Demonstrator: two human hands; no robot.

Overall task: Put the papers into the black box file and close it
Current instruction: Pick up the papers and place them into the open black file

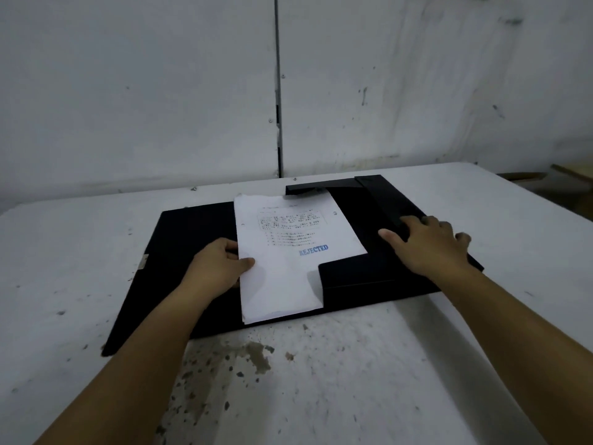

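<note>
The black box file (179,239) lies open and flat on the table, its cover spread out to the left. A stack of white papers (288,258) with a blue "REJECTED" stamp rests on it, the far end tucked under the file's top flap (308,188). My left hand (218,268) grips the papers' left edge, thumb on top. My right hand (430,245) lies palm down on the file's right side flap (388,203), fingers spread. The near flap (369,274) covers the papers' lower right corner.
The white table (321,380) is stained and speckled near its front. A pale panelled wall (160,91) rises right behind the table. Something brown (571,175) sits beyond the table's far right corner.
</note>
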